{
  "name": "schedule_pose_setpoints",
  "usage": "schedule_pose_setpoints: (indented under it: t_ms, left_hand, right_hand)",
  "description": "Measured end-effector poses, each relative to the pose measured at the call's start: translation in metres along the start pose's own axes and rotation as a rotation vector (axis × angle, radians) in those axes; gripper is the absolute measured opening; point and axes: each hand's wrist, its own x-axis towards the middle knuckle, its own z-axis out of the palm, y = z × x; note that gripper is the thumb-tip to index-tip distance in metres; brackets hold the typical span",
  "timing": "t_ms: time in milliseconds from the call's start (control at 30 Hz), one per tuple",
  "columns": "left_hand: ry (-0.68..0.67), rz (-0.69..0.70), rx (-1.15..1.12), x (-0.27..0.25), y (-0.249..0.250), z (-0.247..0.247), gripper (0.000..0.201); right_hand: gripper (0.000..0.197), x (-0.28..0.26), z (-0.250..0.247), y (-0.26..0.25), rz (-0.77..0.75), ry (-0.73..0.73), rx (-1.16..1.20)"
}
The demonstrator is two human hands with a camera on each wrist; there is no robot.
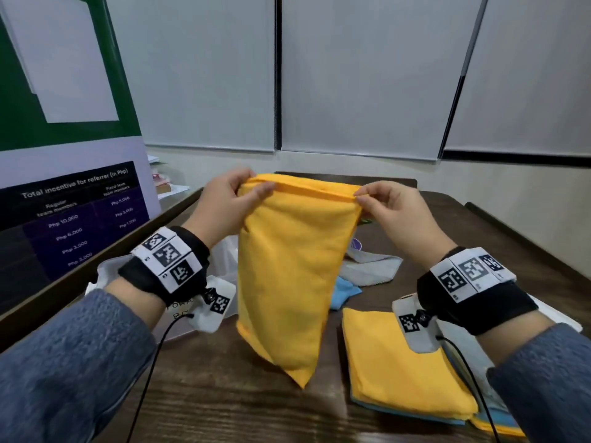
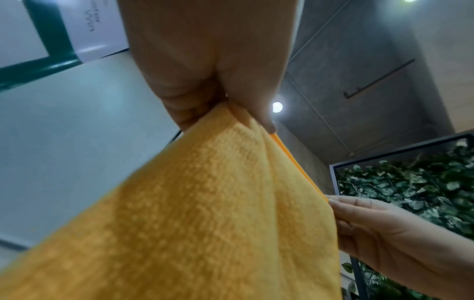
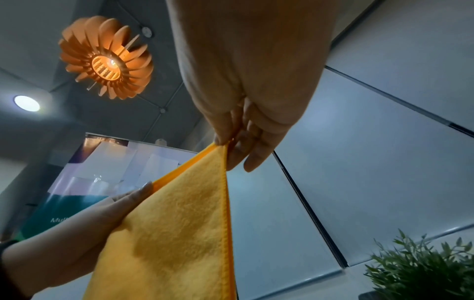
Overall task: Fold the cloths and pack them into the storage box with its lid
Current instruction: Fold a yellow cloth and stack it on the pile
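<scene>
Right, head view: I'm mid-fold on the yellow cloth [image 1: 287, 276], doubled and hanging above the table [image 1: 224, 394], left hand [image 1: 224, 206] and right hand [image 1: 393, 215] each pinching a top corner. Next I judge: lay it flat, halve again, add to the folded stack [image 1: 406, 369]. Storage box not clearly seen. Left wrist: thumb and fingers [image 2: 184, 109] clamp the corner. Right wrist: fingertips [image 3: 223, 138] nip the hem, other fingers loose.

Office meeting room. Roller blinds [image 1: 358, 75] and a referral-incentive banner [image 1: 73, 212] stand beyond the fingertips. A dark wood table [image 1: 224, 394] lies below them.
</scene>
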Motion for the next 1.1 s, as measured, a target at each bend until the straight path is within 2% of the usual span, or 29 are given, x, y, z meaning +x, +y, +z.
schedule_pose_setpoints:
  t_ms: [100,200,267,367,433,533,633,733,833,933,967,1033,1100]
  left_hand:
    - [0.107,0.113,0.120,0.004,0.009,-0.010,0.035]
    - [0.070,0.179,0.256,0.007,0.012,-0.019,0.040]
    - [0.020,0.153,0.271,0.008,0.011,-0.023,0.049]
    - [-0.072,0.051,0.098,0.004,0.010,-0.026,0.059]
    - [-0.065,0.057,-0.018,0.001,0.011,-0.028,0.052]
    - [-0.024,0.137,-0.086,-0.003,0.021,-0.030,0.031]
    - [0.011,0.208,-0.041,-0.004,0.034,-0.034,0.023]
    - [0.049,0.240,0.096,0.001,0.035,-0.038,0.014]
    - [0.093,0.150,0.130,0.006,0.031,-0.032,0.014]
    - [0.132,-0.001,0.059,0.011,0.024,-0.027,0.034]
    - [0.119,-0.051,0.071,0.011,0.020,-0.026,0.035]
    - [0.063,-0.115,0.161,0.014,0.012,-0.022,0.023]
    - [0.065,-0.128,0.160,0.016,0.007,-0.017,0.015]
  right_hand:
    - [0.014,0.003,0.000,-0.007,0.010,0.010,0.111]
    - [0.013,0.003,0.000,-0.010,0.001,0.024,0.175]
    - [0.013,0.001,0.000,-0.010,-0.005,0.031,0.184]
    - [0.012,-0.002,-0.003,-0.010,-0.022,0.061,0.179]
    - [0.012,-0.003,-0.008,-0.013,-0.046,0.088,0.199]
    - [0.012,-0.004,-0.011,-0.021,-0.098,0.103,0.235]
    - [0.018,-0.004,-0.016,-0.027,-0.158,0.095,0.271]
    - [0.025,-0.002,-0.015,-0.032,-0.113,0.107,0.231]
    - [0.025,0.002,-0.006,-0.032,-0.013,0.119,0.216]
    - [0.022,0.006,0.001,-0.029,0.089,0.064,0.209]
    - [0.020,0.007,0.002,-0.028,0.119,0.047,0.199]
    - [0.015,0.008,0.004,-0.028,0.150,0.034,0.185]
    - [0.009,0.012,0.007,-0.025,0.138,0.058,0.144]
